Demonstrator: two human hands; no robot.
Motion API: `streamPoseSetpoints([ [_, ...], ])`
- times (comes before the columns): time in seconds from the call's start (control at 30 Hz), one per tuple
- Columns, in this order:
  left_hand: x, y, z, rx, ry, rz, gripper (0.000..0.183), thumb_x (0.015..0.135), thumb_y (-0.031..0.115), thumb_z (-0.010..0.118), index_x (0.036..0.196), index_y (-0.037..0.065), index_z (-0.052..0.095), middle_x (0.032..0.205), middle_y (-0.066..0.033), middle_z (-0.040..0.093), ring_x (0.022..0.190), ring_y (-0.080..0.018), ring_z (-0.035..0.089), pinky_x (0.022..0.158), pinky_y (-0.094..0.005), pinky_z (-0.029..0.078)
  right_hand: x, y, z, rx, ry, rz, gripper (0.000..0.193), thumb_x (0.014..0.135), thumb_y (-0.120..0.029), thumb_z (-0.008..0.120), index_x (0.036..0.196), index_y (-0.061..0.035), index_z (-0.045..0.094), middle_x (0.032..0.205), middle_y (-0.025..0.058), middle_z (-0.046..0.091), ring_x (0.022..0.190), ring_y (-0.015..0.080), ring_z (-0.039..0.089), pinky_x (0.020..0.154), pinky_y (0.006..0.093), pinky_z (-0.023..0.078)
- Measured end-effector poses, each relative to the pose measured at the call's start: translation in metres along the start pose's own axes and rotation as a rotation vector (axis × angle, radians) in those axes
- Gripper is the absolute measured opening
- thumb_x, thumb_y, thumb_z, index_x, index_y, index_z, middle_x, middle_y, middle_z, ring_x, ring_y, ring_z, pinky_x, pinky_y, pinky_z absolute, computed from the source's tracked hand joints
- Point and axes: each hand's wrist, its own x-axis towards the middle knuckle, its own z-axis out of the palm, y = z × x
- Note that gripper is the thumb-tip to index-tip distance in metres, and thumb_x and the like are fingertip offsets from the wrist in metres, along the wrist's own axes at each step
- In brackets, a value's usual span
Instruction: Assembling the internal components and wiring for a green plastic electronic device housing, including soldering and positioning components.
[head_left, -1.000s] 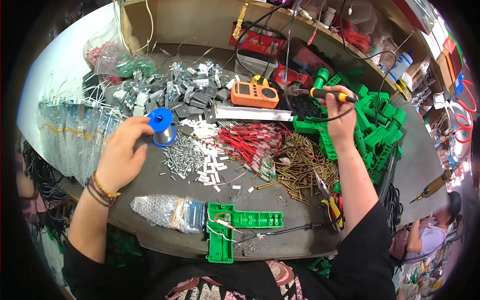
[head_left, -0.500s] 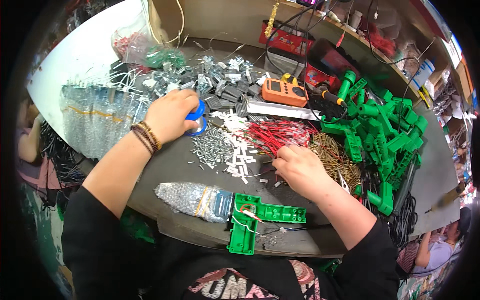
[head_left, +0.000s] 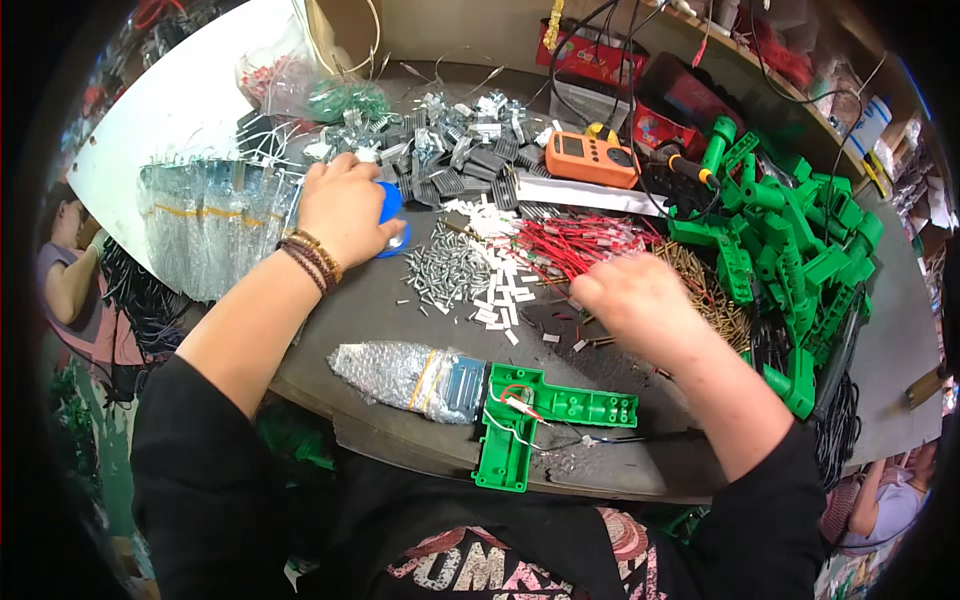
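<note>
While Clasping the Blue Spool, Pulling Back to the Loose Parts

Having come away from the yellow-handled tool point(head_left: 690, 168) at the far right, now bringing the right hand point(head_left: 640, 300) low over the dark table point(head_left: 380, 300), just beside the red wires point(head_left: 580, 245) and the brass screws point(head_left: 712, 292). Curling its fingers into a loose fist, hiding anything inside, so not telling whether a piece is being pinched. Likely switching from tool work to picking small pieces. Keeping the left hand point(head_left: 345, 215) in place, clasping the blue spool point(head_left: 392, 212) under the fingers, leaving only its right rim showing. Leaving the green housing point(head_left: 560, 408) untouched near the front edge, apart from both hands.
</note>
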Motion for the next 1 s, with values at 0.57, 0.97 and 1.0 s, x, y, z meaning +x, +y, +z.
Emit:
streamPoseSetpoints([
  [0.57, 0.030, -0.003, 0.003, 0.121, -0.178, -0.088, 0.049, 0.073, 0.053, 0.079, 0.104, 0.014, 0.078, 0.122, -0.0047, 0.066, 0.120, -0.0248, 0.053, 0.099, -0.0438, 0.037, -0.120, 0.076, -0.040, -0.276, -0.055, 0.317, 0.014, 0.072, -0.004, 0.062, 0.083, -0.0125, 0.057, 0.074, 0.0024, 0.055, 0.077, 0.0226, 0.058, 0.068, 0.0366, 0.045],
  [0.97, -0.033, 0.050, -0.028, -0.356, 0.529, 0.288, 0.024, 0.078, 0.030, 0.076, 0.091, 0.011, 0.069, 0.113, -0.0103, 0.066, 0.108, -0.0297, 0.059, 0.092, -0.0435, 0.040, -0.119, -0.010, -0.059, 0.483, 0.002, 0.268, 0.010, 0.079, -0.023, 0.075, 0.083, -0.0153, 0.071, 0.083, 0.0028, 0.067, 0.078, 0.0246, 0.064, 0.070, 0.0394, 0.051],
  [1.0, -0.057, 0.058, -0.033, -0.552, 0.335, 0.545, 0.019, 0.076, 0.024, 0.076, 0.090, 0.013, 0.070, 0.105, -0.0066, 0.065, 0.098, -0.0271, 0.059, 0.088, -0.0420, 0.040, -0.120, -0.032, -0.061, 0.576, 0.008, 0.231, 0.022, 0.077, -0.035, 0.080, 0.083, -0.0165, 0.072, 0.082, 0.0011, 0.066, 0.078, 0.0226, 0.065, 0.071, 0.0369, 0.050],
])
